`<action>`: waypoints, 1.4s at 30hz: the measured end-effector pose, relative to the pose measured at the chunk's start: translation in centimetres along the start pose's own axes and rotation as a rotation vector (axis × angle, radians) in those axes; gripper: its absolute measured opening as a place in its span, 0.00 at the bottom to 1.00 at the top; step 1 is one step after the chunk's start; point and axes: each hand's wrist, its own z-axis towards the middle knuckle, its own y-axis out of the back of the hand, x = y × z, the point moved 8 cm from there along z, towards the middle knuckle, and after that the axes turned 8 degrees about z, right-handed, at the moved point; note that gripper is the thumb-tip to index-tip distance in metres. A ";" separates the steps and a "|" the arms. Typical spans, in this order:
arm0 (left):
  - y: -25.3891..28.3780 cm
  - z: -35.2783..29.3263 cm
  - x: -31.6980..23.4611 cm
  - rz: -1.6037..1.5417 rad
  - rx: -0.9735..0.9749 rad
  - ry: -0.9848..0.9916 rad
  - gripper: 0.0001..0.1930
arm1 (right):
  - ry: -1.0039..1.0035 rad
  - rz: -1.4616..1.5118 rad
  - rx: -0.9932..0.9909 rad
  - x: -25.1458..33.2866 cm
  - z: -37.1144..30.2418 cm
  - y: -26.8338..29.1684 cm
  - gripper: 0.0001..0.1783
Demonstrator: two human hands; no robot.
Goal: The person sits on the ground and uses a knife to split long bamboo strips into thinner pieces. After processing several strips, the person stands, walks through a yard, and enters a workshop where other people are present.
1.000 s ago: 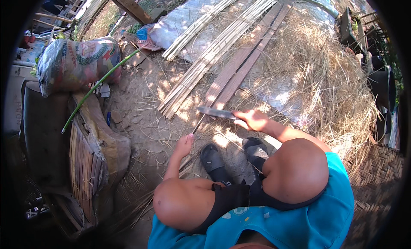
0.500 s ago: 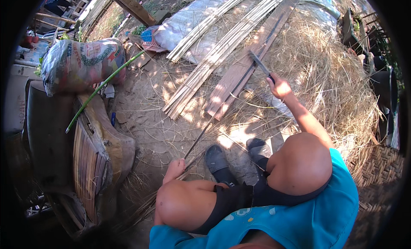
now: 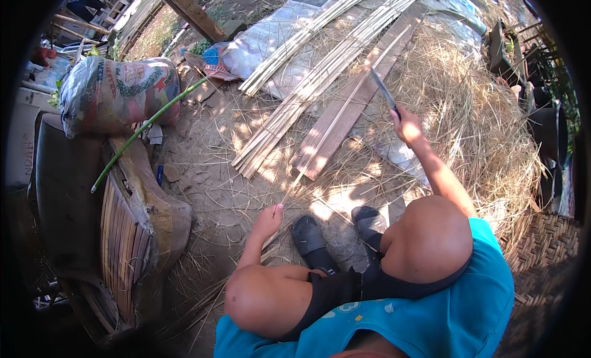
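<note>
My left hand (image 3: 269, 220) is closed on the near end of a long thin bamboo strip (image 3: 325, 133). The strip runs away from me along a brown wooden board (image 3: 359, 103) on the ground, its pale side up. My right hand (image 3: 407, 127) grips the dark handle of a knife (image 3: 384, 89), with the blade pointing forward and left. The blade is over or beside the board's right part; I cannot tell whether it touches anything. Two bundles of pale split strips (image 3: 318, 76) lie to the left of the board.
A heap of shavings (image 3: 468, 121) spreads on the right, near a woven mat (image 3: 548, 250). On the left, a stuffed sack (image 3: 120, 93) rests by a worn wooden seat (image 3: 175, 219), with a green stalk (image 3: 144, 129) across it. A wooden post (image 3: 191, 13) stands farther off.
The strip showed a dark side before and shows a pale one now. My left hand has moved forward and right. The knife has lifted away from the strip, slightly to the right.
</note>
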 end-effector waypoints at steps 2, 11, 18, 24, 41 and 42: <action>0.6 2.6 -2.7 -0.237 0.108 0.064 0.29 | 0.395 0.043 0.198 5.2 -7.2 -7.8 0.20; -3.9 -5.4 8.5 -0.368 0.249 0.281 0.31 | 0.198 0.004 0.093 0.2 -3.0 -5.3 0.24; -2.7 5.1 -2.1 -0.541 0.106 0.024 0.21 | 0.547 -0.146 0.358 5.1 -9.8 -10.5 0.24; -0.4 -0.8 1.5 -0.233 0.052 0.056 0.15 | 0.039 -0.086 -0.065 -3.9 0.8 1.0 0.20; 0.2 -0.2 -2.6 -0.029 -0.146 -0.002 0.15 | 0.127 0.063 0.209 1.6 -6.0 -6.7 0.23; 0.2 1.3 -4.6 -0.030 -0.164 -0.030 0.16 | 0.358 0.047 0.203 3.5 -9.5 -9.9 0.24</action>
